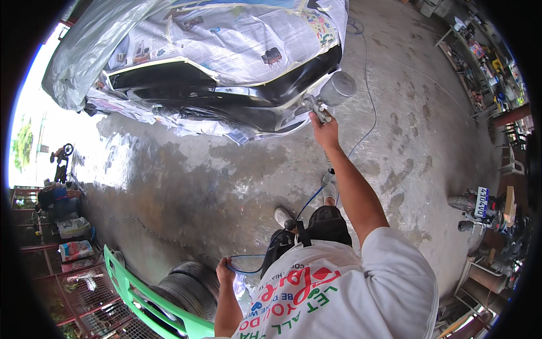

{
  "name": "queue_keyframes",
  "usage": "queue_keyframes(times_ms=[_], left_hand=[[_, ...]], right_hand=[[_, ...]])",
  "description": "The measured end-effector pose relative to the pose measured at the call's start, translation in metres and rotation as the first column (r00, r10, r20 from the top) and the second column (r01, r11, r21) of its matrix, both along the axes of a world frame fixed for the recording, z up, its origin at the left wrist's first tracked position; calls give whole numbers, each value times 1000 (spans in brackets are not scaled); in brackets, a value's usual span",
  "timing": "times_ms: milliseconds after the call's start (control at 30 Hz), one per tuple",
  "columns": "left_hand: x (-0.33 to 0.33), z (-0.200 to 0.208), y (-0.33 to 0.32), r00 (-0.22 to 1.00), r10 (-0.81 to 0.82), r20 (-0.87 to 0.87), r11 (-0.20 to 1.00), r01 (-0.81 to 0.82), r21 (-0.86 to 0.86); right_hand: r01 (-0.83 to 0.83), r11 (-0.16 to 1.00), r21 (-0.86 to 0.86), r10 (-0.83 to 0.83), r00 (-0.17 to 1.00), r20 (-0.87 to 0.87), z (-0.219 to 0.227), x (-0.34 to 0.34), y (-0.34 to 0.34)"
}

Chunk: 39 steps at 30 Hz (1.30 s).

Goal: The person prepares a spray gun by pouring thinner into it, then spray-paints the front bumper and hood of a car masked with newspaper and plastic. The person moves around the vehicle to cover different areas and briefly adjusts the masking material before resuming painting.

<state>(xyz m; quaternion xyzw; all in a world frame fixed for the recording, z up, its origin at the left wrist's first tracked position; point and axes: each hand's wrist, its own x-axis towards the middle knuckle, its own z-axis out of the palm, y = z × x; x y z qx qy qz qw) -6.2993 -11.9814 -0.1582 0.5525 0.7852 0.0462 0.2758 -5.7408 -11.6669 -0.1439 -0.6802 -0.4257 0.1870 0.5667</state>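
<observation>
My right hand (326, 131) is raised ahead of me, wrapped round the handle of a spray gun (314, 105) with a grey cup (339, 88) on top. The gun is close to the right end of a glossy black car bumper (243, 104). Newspaper (226, 45) edged with tape masks the body above the bumper, and more paper hangs below it. Low at my left side, my left hand (224, 271) is closed on a blue air hose (248, 256). From there the hose loops past my legs toward the gun; its upper end is partly hidden by my right arm.
Clear plastic sheeting (93, 51) drapes the car's left end. Behind me on the left are a green bumper (132, 294) and stacked tires (186, 291). The hose trails across the concrete floor (412, 152). Cluttered shelves (471, 68) and a motorcycle wheel (462, 202) line the right side.
</observation>
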Motion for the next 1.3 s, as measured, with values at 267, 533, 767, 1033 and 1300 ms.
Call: queue_keyframes(times_ms=[267,533,767,1033,1300], left_hand=[[38,10,27,995,-10,99,992,-3,126],[95,18,5,999,35,-3,983,-34,179],[130,20,-34,991,117,-59,984,-108,145],[144,10,-21,999,27,30,990,-31,140],[150,-32,37,909,-354,219,935,337,112]], right_hand=[[60,996,-70,-70,985,-155,28,12,-7],[-399,908,-127,360,898,-253,61,-14,5],[-96,994,-54,80,966,-246,47,46,54],[209,962,-178,-225,971,-79,40,38,28],[-328,944,-27,306,906,-292,37,-77,0]])
